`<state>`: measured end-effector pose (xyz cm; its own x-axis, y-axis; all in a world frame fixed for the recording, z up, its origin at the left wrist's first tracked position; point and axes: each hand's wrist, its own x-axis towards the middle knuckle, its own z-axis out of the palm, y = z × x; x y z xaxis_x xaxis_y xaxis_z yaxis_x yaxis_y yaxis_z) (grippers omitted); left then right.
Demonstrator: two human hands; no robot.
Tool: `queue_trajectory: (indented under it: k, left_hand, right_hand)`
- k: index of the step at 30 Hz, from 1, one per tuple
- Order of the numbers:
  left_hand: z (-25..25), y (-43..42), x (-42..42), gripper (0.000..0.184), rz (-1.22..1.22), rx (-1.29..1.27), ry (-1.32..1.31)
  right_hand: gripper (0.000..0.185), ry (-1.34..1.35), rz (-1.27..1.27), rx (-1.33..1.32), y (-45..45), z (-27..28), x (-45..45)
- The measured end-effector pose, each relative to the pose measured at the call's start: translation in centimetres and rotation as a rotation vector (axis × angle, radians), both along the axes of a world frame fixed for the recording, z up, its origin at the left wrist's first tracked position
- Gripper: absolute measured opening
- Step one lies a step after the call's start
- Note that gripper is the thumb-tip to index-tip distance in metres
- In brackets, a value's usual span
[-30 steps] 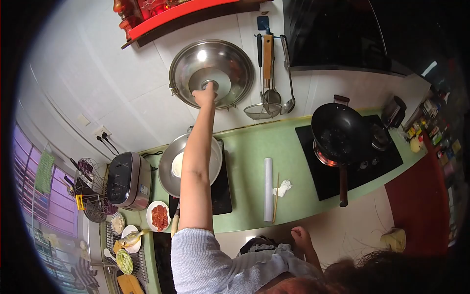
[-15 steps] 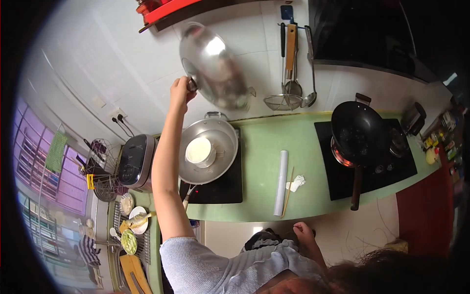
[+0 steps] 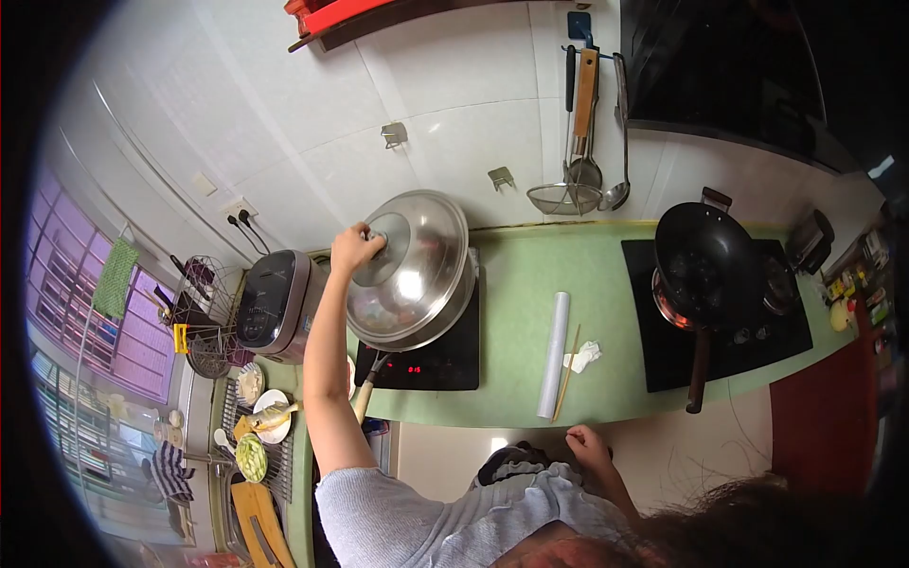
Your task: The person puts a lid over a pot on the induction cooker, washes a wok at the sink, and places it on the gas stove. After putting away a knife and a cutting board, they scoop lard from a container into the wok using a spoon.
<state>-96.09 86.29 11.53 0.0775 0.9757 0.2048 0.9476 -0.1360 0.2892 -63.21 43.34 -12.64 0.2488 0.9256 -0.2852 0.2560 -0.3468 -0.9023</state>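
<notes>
My left hand [image 3: 356,251] grips the knob of a large domed steel lid [image 3: 417,293]. The lid lies over the wide pan [image 3: 462,317], whose rim shows only at the lower right; whether it sits flush I cannot tell. Whatever is inside the pan is hidden beneath it. From the pan a pale handle [image 3: 365,393] points toward me, above the black induction cooktop [image 3: 431,369] with lit red digits. Down by my body, past the counter edge, my right hand [image 3: 589,447] is curled closed with nothing visible in it.
A black wok [image 3: 701,270] stands on a glowing burner at right. On the green counter [image 3: 511,312] lie a white roll [image 3: 555,355], a thin stick [image 3: 567,374] and crumpled tissue [image 3: 587,356]. A rice cooker [image 3: 270,303] is at left, near a fish [image 3: 273,417] on a plate.
My left hand has brought the lid down from in front of the wall onto the pan, covering the white bowl inside. Red digits now show on the cooktop. My right hand stays low.
</notes>
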Motion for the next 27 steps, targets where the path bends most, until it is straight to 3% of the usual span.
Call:
queue_trajectory:
  k: [8, 27]
  left_hand:
    - [-5.6, 0.7, 0.2, 0.049, -0.009, -0.055, 0.076]
    - [-7.5, 0.7, 1.4, 0.047, -0.004, -0.160, 0.180]
  right_hand:
    - [0.019, -0.051, -0.009, -0.058, -1.3, -1.3, 0.4]
    - [0.027, -0.011, 0.005, -0.129, -0.6, -0.3, 0.8]
